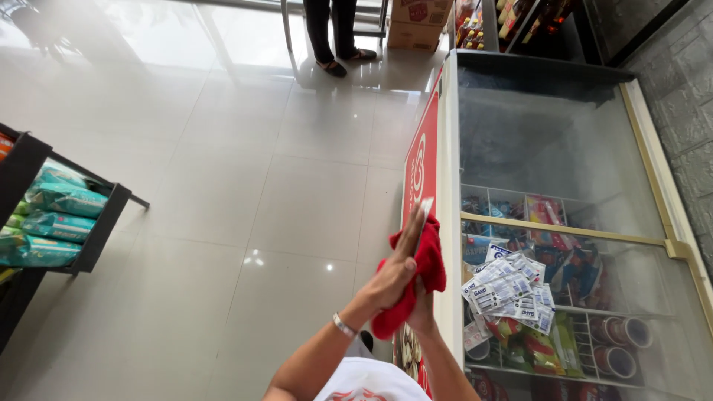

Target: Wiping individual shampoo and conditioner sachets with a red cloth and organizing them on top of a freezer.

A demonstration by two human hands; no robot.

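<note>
- Left hand (pixel 394 276) flat, fingers straight, pressed onto crumpled red cloth (pixel 423 278); bracelet on that wrist.
- Right hand (pixel 422 312) mostly hidden under the cloth, seems to grip its lower folds; exact finger spread: cannot tell.
- Thin flat pale item (pixel 425 212) at the left fingertips, edge-on above the cloth; kind unclear, possibly a phone or a card.
- Cloth held in the air between both hands, just beside the white front rim of the glass-topped chest freezer (pixel 448 223); touching the rim or not: cannot tell.
- Step in hand, as a judgement: wiping or drying the flat item with the cloth, or folding the cloth, beside the freezer.
- Next move likely calls for firm pinch on the flat item so it does not slip toward the grey tiled floor (pixel 260 186), plus steady cloth pressure.
- Inside freezer: white sachets (pixel 509 289), coloured ice-cream packs, round tubs lower right.
- Dark rack with teal packs (pixel 56 215) far left, well apart.
- Another person's legs (pixel 332 37) at top, near cardboard boxes (pixel 416 22).
</note>
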